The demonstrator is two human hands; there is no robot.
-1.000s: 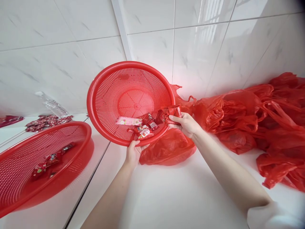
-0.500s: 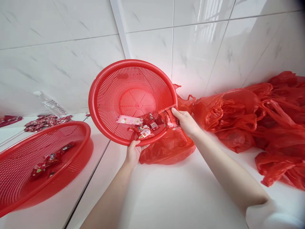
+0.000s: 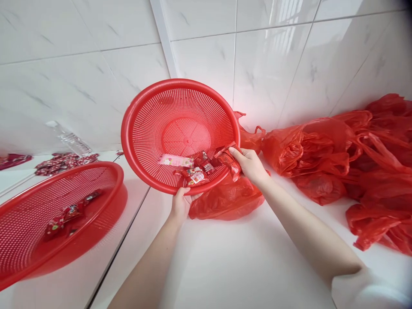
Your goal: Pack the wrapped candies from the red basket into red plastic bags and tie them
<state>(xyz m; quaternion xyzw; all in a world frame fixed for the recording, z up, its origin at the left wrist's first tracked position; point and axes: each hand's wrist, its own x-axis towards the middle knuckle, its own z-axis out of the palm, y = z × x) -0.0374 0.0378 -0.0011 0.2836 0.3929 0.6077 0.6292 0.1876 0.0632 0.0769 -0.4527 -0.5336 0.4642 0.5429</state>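
One hand (image 3: 180, 204) holds a basket (image 3: 186, 128), another (image 3: 252, 166) red packets (image 3: 232, 162).

Red basket (image 3: 183, 124) (packet (image 3: 175, 161) pale pink).

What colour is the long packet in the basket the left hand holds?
Mostly pale pink: the long packet shows best in the head view.

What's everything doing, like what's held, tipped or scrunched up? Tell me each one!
Left hand: gripping the middle basket's rim.
Right hand: pinching red packaging.
Red packaging: held at the middle basket's right edge.
Middle basket: tilted, held up.
Pink packet: lying in the middle basket.
Left basket: small packets inside.
Clear bottle: upright or leaning, unclear.
Red bags: crumpled, heaped.
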